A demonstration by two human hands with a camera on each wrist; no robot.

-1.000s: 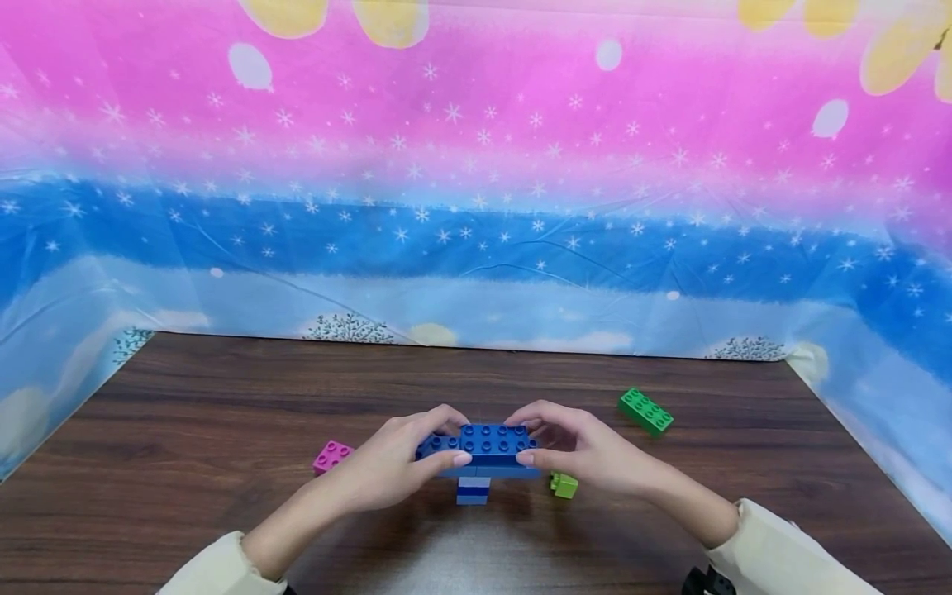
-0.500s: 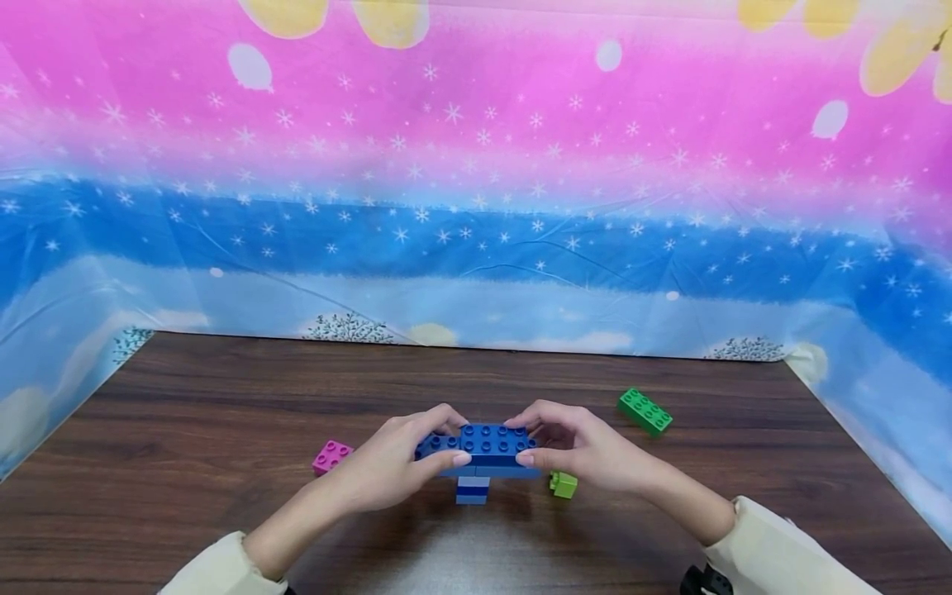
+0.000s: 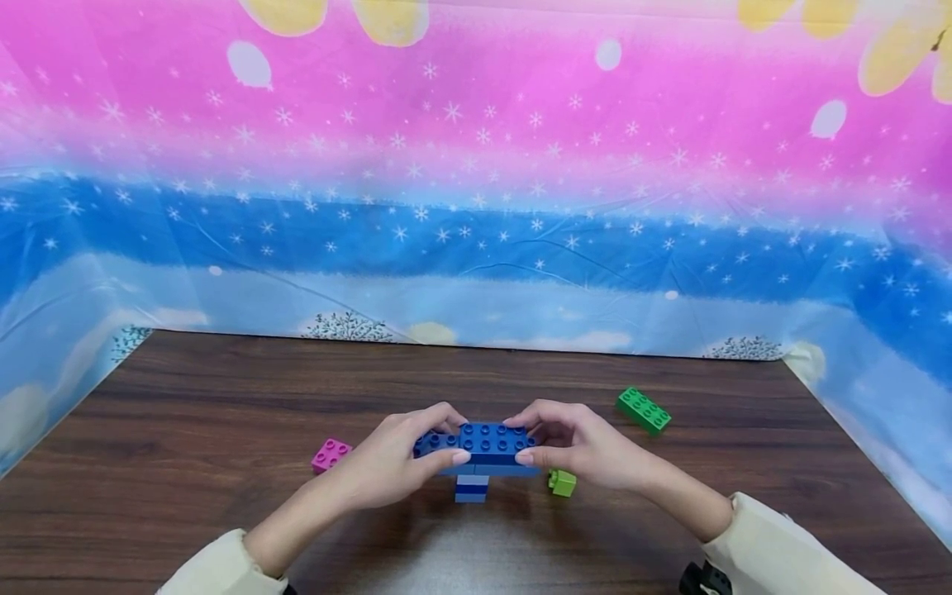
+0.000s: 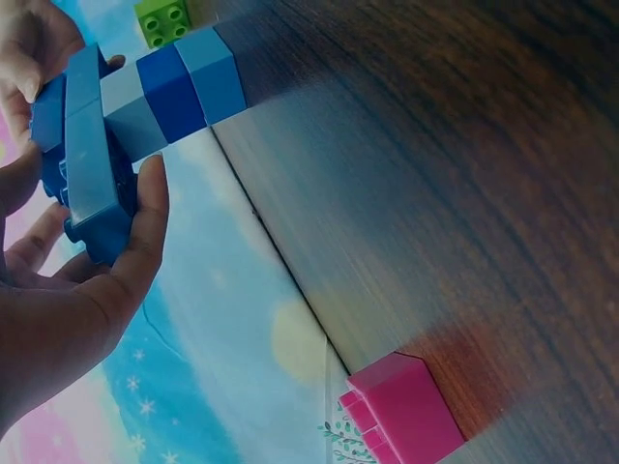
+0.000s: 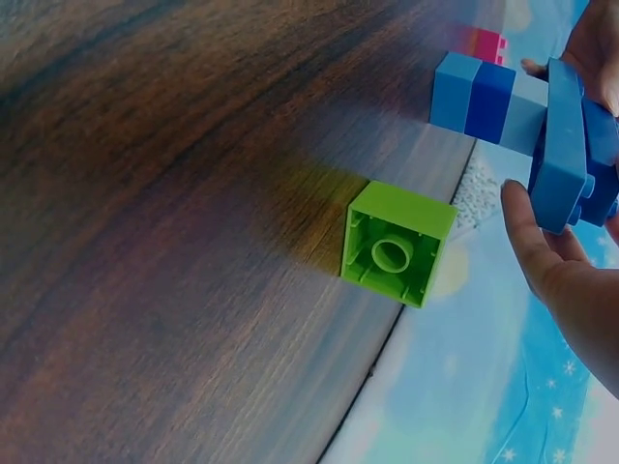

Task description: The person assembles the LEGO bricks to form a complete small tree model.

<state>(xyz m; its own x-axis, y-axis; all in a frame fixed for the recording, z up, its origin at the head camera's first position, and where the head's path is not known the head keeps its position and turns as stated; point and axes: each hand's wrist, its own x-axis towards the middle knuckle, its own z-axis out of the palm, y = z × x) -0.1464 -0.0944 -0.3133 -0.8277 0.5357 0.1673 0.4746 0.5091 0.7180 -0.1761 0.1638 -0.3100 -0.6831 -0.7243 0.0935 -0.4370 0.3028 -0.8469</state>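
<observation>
A toy-brick structure stands mid-table, its narrow column of stacked blue bricks point(image 3: 471, 489) under a wider layer of lighter blue bricks point(image 4: 92, 159). On top of that layer sits a dark blue eight-stud brick point(image 3: 492, 444). My left hand point(image 3: 394, 459) pinches this top brick at its left end, thumb on the front and fingers behind. At the right end my right hand point(image 3: 595, 446) pinches the same brick, thumb also in front. More low dark blue studs show beside the left fingers. In the right wrist view, the right index finger lies along the layer's underside.
A lime green brick point(image 3: 562, 483) lies on its side by the column, its hollow underside point(image 5: 392, 253) showing. Left of the structure is a pink brick point(image 3: 330, 455). A green eight-stud brick point(image 3: 644, 410) lies farther back right. A printed cloth point(image 3: 476, 207) borders the wooden table.
</observation>
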